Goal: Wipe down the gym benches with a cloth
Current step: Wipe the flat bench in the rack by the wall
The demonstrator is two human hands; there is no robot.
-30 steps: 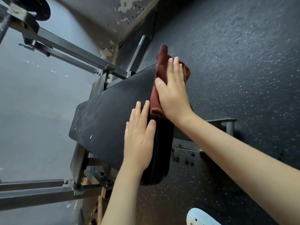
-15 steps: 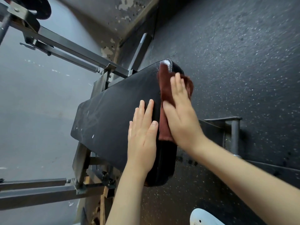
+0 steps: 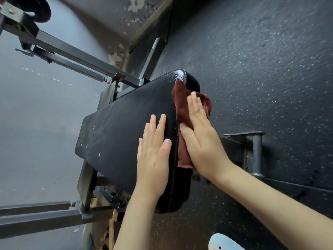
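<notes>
Cloth [image 3: 180, 100] lower along bench [image 3: 122, 138] edge

A black speckled rubber floor [image 3: 261, 60] carries grey steel frame bars [image 3: 72, 53], a short steel post [image 3: 256, 154] and, at its near edge, a white perforated shoe [image 3: 221, 242]. Beyond its far edge, peeling wall paint [image 3: 133, 4] shows.

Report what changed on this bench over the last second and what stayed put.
The right hand, pressing the red cloth against the side edge of the bench pad, slid it back toward the person. The far corner, covered a second ago, is now bare. Nothing was grabbed or released. The left hand stays flat on the pad's top.
</notes>
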